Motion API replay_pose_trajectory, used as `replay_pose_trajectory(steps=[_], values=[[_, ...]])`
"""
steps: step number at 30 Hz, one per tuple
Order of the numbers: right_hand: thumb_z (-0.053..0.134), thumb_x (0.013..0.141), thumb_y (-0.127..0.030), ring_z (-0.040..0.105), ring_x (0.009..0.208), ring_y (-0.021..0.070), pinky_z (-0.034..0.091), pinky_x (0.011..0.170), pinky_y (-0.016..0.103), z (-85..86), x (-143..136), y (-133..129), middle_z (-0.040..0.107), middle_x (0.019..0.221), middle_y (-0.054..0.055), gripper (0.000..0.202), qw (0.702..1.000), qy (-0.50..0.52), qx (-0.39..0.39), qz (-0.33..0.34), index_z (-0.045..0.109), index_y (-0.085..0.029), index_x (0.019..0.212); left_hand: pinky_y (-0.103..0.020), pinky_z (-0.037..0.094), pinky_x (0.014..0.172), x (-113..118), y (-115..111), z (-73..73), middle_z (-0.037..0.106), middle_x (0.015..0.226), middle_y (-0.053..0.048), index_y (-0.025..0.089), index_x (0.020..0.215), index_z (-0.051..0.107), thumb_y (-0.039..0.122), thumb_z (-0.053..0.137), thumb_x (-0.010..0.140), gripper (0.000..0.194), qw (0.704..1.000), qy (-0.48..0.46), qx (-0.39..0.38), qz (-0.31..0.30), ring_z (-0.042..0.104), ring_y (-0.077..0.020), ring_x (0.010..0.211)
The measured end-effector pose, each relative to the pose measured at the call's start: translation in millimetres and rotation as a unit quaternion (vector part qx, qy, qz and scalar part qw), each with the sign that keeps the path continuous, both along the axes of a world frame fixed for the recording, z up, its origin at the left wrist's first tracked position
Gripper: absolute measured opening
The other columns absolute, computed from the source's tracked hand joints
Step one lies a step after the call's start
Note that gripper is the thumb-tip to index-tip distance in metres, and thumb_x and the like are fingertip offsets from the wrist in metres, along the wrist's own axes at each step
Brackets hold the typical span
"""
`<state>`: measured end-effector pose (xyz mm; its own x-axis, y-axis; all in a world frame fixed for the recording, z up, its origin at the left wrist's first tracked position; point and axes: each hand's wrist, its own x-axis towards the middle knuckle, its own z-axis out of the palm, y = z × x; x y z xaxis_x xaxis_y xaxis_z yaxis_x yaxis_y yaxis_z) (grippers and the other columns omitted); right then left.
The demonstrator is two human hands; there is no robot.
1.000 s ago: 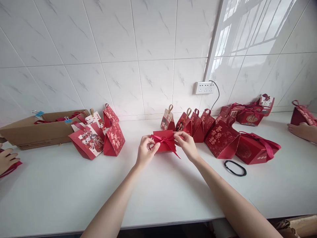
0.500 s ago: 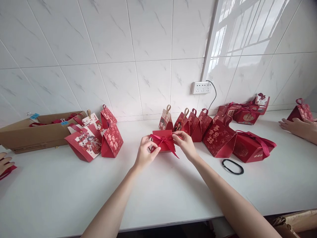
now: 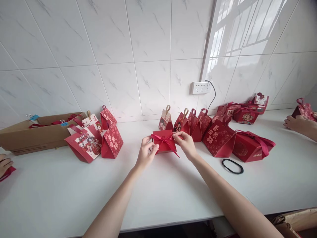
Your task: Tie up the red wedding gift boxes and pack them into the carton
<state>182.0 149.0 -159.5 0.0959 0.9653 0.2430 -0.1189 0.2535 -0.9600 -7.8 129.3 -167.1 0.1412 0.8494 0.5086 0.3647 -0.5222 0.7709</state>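
A small red gift box [image 3: 163, 135] sits on the white table in front of me, with a red ribbon [image 3: 165, 140] tied in a bow across its top. At the box's left side, my left hand [image 3: 146, 152] pinches the ribbon's left loop between thumb and fingers. My right hand [image 3: 184, 142] is closed on the ribbon at the box's right upper corner. One ribbon tail hangs down at the front right. The box's underside is hidden.
Red gift boxes stand behind and to the right, by a black loop [image 3: 232, 166]. More boxes [image 3: 112, 140] and a cardboard box [image 3: 37, 140] are at left. Other people's hands show at the left edge [image 3: 5, 163] and right edge [image 3: 298, 125].
My left thumb and fingers have shifted slightly outward from the knot, and the bow looks more spread. The person's hand at the right edge has moved a little to the right.
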Motion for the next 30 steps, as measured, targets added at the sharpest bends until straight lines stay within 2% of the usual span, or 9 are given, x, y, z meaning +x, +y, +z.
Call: replay_pose_trajectory(steps=[3, 6, 11, 14, 16, 19, 24, 27, 30], values=[[0.07, 0.066, -0.043, 0.063, 0.091, 0.0204, 0.05, 0.087, 0.036, 0.3, 0.6, 0.5, 0.066, 0.102, 0.008, 0.027, 1.0, 0.001, -0.002, 0.011, 0.059, -0.018, 0.068, -0.036, 0.045, 0.09, 1.8, 3.6, -2.8, 0.048, 0.111, -0.009, 0.019, 0.065, 0.05, 0.033, 0.057, 0.076, 0.02, 0.999, -0.005, 0.011, 0.031, 0.047, -0.0239, 0.115], [0.071, 0.066, -0.043, 0.064, 0.089, 0.0202, 0.049, 0.088, 0.036, 1.1, 1.2, 0.8, 0.067, 0.099, 0.008, 0.027, 1.0, 0.008, -0.008, 0.021, 0.061, -0.018, 0.067, -0.036, 0.047, 0.088, 3.5, 5.8, -5.8, 0.048, 0.109, -0.008, 0.02, 0.075, 0.046, 0.027, 0.065, 0.068, 0.022, 0.999, -0.027, 0.026, 0.026, 0.05, -0.0215, 0.111], [0.072, 0.062, -0.046, 0.065, 0.083, 0.0195, 0.051, 0.084, 0.035, 2.7, 1.1, 0.2, 0.068, 0.088, 0.006, 0.031, 0.998, 0.045, -0.026, 0.038, 0.061, -0.018, 0.066, -0.037, 0.047, 0.092, 4.8, 6.6, -5.4, 0.042, 0.12, -0.009, 0.022, 0.093, 0.046, 0.028, 0.069, 0.064, 0.037, 0.994, -0.091, -0.045, 0.037, 0.043, -0.022, 0.121], [0.074, 0.059, -0.047, 0.065, 0.081, 0.0189, 0.051, 0.083, 0.034, 4.3, 0.1, -1.1, 0.068, 0.083, 0.006, 0.033, 0.997, 0.064, -0.035, 0.039, 0.061, -0.018, 0.064, -0.035, 0.05, 0.086, 2.2, 7.1, -1.3, 0.038, 0.127, -0.012, 0.019, 0.079, 0.048, 0.031, 0.071, 0.06, 0.032, 0.987, -0.106, -0.113, 0.05, 0.04, -0.026, 0.125], [0.075, 0.057, -0.048, 0.064, 0.079, 0.0183, 0.051, 0.083, 0.034, 5.4, -0.2, -1.7, 0.067, 0.082, 0.005, 0.034, 0.996, 0.068, -0.037, 0.038, 0.061, -0.017, 0.063, -0.035, 0.05, 0.082, -0.7, 7.2, 1.7, 0.044, 0.125, -0.012, 0.018, 0.066, 0.044, 0.035, 0.07, 0.063, 0.031, 0.987, -0.082, -0.138, 0.025, 0.05, -0.0258, 0.116], [0.075, 0.057, -0.049, 0.064, 0.077, 0.0177, 0.051, 0.082, 0.033, 6.0, 0.3, -1.9, 0.067, 0.081, 0.005, 0.035, 0.996, 0.065, -0.038, 0.041, 0.061, -0.017, 0.065, -0.035, 0.049, 0.079, -4.5, 6.5, 4.5, 0.057, 0.115, -0.009, 0.018, 0.053, 0.039, 0.041, 0.066, 0.068, 0.038, 0.992, -0.034, -0.118, -0.007, 0.058, -0.024, 0.101], [0.075, 0.06, -0.048, 0.064, 0.07, 0.0164, 0.051, 0.068, 0.029, 3.4, 0.2, -2.0, 0.066, 0.075, 0.002, 0.036, 0.998, 0.038, -0.035, 0.035, 0.055, -0.02, 0.071, -0.035, 0.049, 0.08, -6.9, 6.0, 4.4, 0.059, 0.118, -0.009, 0.019, 0.049, 0.045, 0.044, 0.067, 0.068, 0.038, 0.996, -0.021, -0.087, -0.009, 0.056, -0.0267, 0.109], [0.075, 0.059, -0.049, 0.064, 0.069, 0.0168, 0.048, 0.061, 0.026, 1.1, -1.1, -2.2, 0.066, 0.074, 0.002, 0.039, 0.999, 0.014, -0.039, 0.022, 0.05, -0.02, 0.067, -0.036, 0.05, 0.081, -8.0, 7.2, 3.5, 0.056, 0.125, -0.009, 0.019, 0.049, 0.046, 0.042, 0.067, 0.068, 0.036, 0.994, -0.029, -0.105, -0.018, 0.053, -0.028, 0.114], [0.074, 0.061, -0.05, 0.063, 0.064, 0.0169, 0.046, 0.057, 0.027, -0.7, -1.2, -1.2, 0.066, 0.068, 0.001, 0.038, 0.999, -0.002, -0.048, 0.02, 0.052, -0.02, 0.068, -0.037, 0.051, 0.078, -9.3, 8.0, 3.8, 0.055, 0.126, -0.009, 0.019, 0.05, 0.044, 0.038, 0.065, 0.067, 0.033, 0.99, -0.051, -0.123, -0.034, 0.054, -0.0286, 0.113]])
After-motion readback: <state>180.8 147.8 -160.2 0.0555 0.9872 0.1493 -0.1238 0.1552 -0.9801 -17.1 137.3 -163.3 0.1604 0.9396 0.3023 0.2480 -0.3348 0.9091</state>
